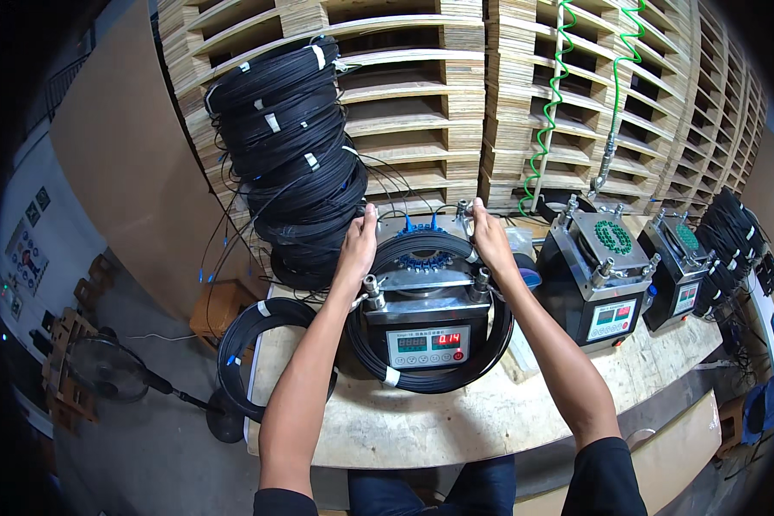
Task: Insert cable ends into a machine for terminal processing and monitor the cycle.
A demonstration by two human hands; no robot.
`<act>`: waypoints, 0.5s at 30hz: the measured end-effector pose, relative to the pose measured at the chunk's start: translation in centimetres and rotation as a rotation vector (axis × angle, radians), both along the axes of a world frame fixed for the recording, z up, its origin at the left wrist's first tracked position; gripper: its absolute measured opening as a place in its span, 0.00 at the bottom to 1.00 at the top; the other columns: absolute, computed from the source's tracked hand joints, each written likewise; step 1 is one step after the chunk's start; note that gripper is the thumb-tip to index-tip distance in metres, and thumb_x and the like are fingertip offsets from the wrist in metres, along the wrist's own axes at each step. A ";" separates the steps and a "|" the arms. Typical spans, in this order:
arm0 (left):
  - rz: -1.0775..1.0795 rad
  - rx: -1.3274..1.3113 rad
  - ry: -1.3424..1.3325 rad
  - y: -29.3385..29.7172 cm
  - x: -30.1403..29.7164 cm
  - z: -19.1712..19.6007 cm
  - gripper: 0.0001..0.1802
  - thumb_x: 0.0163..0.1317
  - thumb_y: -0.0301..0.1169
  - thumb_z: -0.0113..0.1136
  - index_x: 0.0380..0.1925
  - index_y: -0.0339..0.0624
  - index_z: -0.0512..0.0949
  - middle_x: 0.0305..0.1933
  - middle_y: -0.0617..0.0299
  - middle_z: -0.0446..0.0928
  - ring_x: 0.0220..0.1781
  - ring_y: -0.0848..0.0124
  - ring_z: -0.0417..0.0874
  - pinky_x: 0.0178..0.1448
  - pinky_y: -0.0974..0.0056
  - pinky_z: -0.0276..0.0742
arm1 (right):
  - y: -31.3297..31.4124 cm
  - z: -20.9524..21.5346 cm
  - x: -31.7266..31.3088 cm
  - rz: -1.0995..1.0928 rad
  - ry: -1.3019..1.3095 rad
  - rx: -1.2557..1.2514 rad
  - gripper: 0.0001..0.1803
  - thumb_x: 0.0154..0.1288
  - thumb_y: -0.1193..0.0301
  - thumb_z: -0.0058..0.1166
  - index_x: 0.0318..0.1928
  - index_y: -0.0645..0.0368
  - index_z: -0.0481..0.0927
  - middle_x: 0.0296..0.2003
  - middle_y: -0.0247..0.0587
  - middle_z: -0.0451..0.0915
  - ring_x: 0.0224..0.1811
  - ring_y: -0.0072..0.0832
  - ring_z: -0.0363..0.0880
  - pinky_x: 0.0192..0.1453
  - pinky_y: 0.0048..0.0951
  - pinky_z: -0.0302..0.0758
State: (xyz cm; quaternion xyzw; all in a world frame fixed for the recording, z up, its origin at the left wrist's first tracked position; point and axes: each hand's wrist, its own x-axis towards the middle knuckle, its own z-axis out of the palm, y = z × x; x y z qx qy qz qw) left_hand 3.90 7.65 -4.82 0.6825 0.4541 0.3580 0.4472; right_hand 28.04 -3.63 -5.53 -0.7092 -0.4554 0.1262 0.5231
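Observation:
A fiber polishing machine with a red-lit display stands before me on the bench. A coil of black cable with white tape loops around it, front and back. Blue connectors sit in a ring on its metal top plate. My left hand is closed at the plate's far left corner, thumb up, covering whatever it grips there. At the far right corner, my right hand closes about a metal clamp knob, its fingers partly hidden. Two near clamp knobs stand at the front corners.
A tall stack of black cable coils rises behind on the left. Another coil overhangs the bench's left edge. Two similar machines with green pads stand to the right. Wooden pallets fill the back; green spiral hoses hang there.

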 end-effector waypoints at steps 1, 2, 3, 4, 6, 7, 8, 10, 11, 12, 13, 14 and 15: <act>-0.002 0.001 0.000 -0.1 0.1 0.0 0.48 0.71 0.72 0.36 0.61 0.36 0.74 0.60 0.39 0.78 0.67 0.47 0.76 0.72 0.51 0.66 | 0.1 -0.3 0.3 0.027 0.004 0.020 0.39 0.82 0.44 0.30 0.48 0.71 0.79 0.43 0.73 0.80 0.53 0.66 0.78 0.58 0.52 0.72; 0.012 0.013 0.014 -0.1 0.2 0.1 0.48 0.71 0.72 0.36 0.61 0.36 0.74 0.60 0.40 0.78 0.67 0.47 0.76 0.72 0.51 0.66 | 0.3 -0.7 0.4 0.025 0.004 0.021 0.39 0.82 0.44 0.30 0.48 0.71 0.79 0.43 0.73 0.80 0.53 0.66 0.78 0.58 0.52 0.72; 0.025 0.025 0.028 -0.2 0.4 0.1 0.48 0.71 0.72 0.36 0.61 0.36 0.74 0.61 0.40 0.78 0.68 0.47 0.75 0.72 0.51 0.66 | 0.5 -1.0 0.5 0.000 -0.030 0.124 0.37 0.83 0.45 0.32 0.43 0.72 0.77 0.35 0.60 0.78 0.42 0.51 0.74 0.49 0.46 0.71; 0.026 0.024 0.029 -0.3 0.3 0.2 0.48 0.71 0.72 0.36 0.61 0.36 0.74 0.61 0.40 0.78 0.68 0.47 0.75 0.72 0.51 0.66 | 0.6 -1.1 0.3 -0.020 -0.063 0.226 0.36 0.84 0.47 0.33 0.38 0.72 0.75 0.26 0.46 0.75 0.31 0.36 0.71 0.40 0.40 0.69; 0.063 0.023 0.047 -0.6 0.4 0.3 0.47 0.71 0.72 0.36 0.62 0.37 0.74 0.61 0.40 0.77 0.68 0.47 0.75 0.72 0.52 0.66 | 0.5 -1.1 0.3 -0.022 -0.036 0.188 0.35 0.84 0.47 0.33 0.39 0.72 0.75 0.27 0.46 0.75 0.31 0.35 0.71 0.41 0.39 0.70; 0.066 0.023 0.048 -0.3 0.3 0.1 0.47 0.71 0.72 0.36 0.62 0.37 0.74 0.61 0.40 0.77 0.68 0.47 0.75 0.72 0.52 0.66 | 0.4 -0.9 0.2 -0.019 -0.009 0.154 0.35 0.84 0.48 0.34 0.40 0.72 0.76 0.27 0.46 0.75 0.32 0.35 0.71 0.42 0.39 0.70; 0.063 0.040 0.042 -0.1 0.2 0.0 0.47 0.71 0.72 0.36 0.62 0.37 0.75 0.60 0.40 0.78 0.67 0.47 0.76 0.72 0.52 0.66 | 0.4 -0.7 0.1 -0.016 -0.008 0.155 0.35 0.84 0.48 0.34 0.40 0.72 0.76 0.27 0.46 0.75 0.32 0.35 0.71 0.42 0.39 0.70; 0.057 0.057 0.036 0.1 0.1 -0.2 0.47 0.71 0.72 0.36 0.62 0.37 0.75 0.59 0.40 0.78 0.66 0.46 0.76 0.71 0.52 0.66 | 0.2 -0.3 0.1 0.008 0.026 0.064 0.36 0.83 0.45 0.32 0.49 0.70 0.78 0.43 0.72 0.80 0.53 0.66 0.78 0.57 0.52 0.72; 0.028 0.063 0.008 0.0 0.2 -0.2 0.47 0.71 0.72 0.36 0.59 0.36 0.76 0.57 0.41 0.79 0.64 0.46 0.77 0.70 0.52 0.67 | 0.1 -0.3 0.0 0.006 0.027 0.064 0.36 0.83 0.45 0.32 0.49 0.70 0.78 0.43 0.72 0.80 0.53 0.66 0.78 0.57 0.52 0.72; -0.002 0.069 -0.020 0.0 0.3 -0.2 0.47 0.72 0.72 0.36 0.57 0.36 0.77 0.55 0.41 0.80 0.62 0.46 0.78 0.69 0.52 0.68 | -0.1 -0.2 -0.1 -0.013 0.002 0.088 0.36 0.83 0.45 0.32 0.49 0.69 0.78 0.44 0.72 0.80 0.54 0.66 0.77 0.58 0.52 0.72; -0.002 0.068 -0.019 -0.2 0.2 0.0 0.47 0.72 0.72 0.36 0.57 0.36 0.77 0.55 0.41 0.80 0.62 0.46 0.78 0.69 0.52 0.68 | -0.3 0.1 -0.4 -0.032 -0.022 0.110 0.36 0.82 0.44 0.32 0.49 0.68 0.79 0.45 0.72 0.81 0.55 0.66 0.77 0.58 0.53 0.72; -0.002 0.054 -0.002 -0.4 0.1 0.2 0.46 0.72 0.71 0.35 0.53 0.35 0.77 0.53 0.41 0.80 0.60 0.47 0.79 0.68 0.52 0.68 | -0.6 0.5 -0.7 -0.032 -0.020 0.109 0.36 0.82 0.44 0.32 0.49 0.68 0.79 0.45 0.72 0.81 0.55 0.66 0.77 0.58 0.53 0.72; -0.001 0.039 0.015 -0.5 0.0 0.3 0.46 0.72 0.71 0.35 0.50 0.34 0.77 0.52 0.41 0.80 0.58 0.48 0.79 0.66 0.52 0.69 | -0.8 0.8 -0.9 -0.055 -0.020 0.023 0.37 0.82 0.44 0.31 0.50 0.67 0.80 0.46 0.72 0.81 0.56 0.66 0.77 0.59 0.53 0.72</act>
